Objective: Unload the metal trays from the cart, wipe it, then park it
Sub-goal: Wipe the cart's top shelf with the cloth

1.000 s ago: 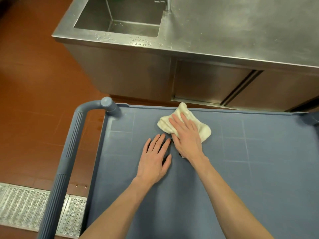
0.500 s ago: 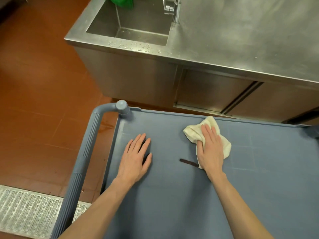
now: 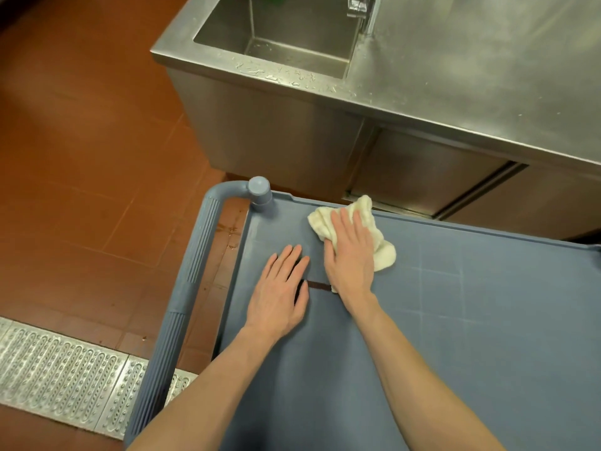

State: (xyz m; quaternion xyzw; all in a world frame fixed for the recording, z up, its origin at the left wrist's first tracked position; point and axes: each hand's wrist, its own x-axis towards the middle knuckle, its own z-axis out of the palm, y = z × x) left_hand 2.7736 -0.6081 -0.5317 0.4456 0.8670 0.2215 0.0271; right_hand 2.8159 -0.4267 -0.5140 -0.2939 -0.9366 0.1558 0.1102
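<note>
A grey-blue cart fills the lower frame, its top shelf bare of metal trays: unloading looks done, wiping is under way, parking remains. One right hand presses flat, fingers straight, on one cream cloth toward 12 o'clock; one left hand rests flat, holding nothing. One handle at 9 o'clock, one steel sink beyond.

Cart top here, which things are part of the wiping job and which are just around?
Job: cart; cloth under the right hand; left hand flat on the cart.
Just around: dark strip between the hands; sink; tap; floor grate.
</note>
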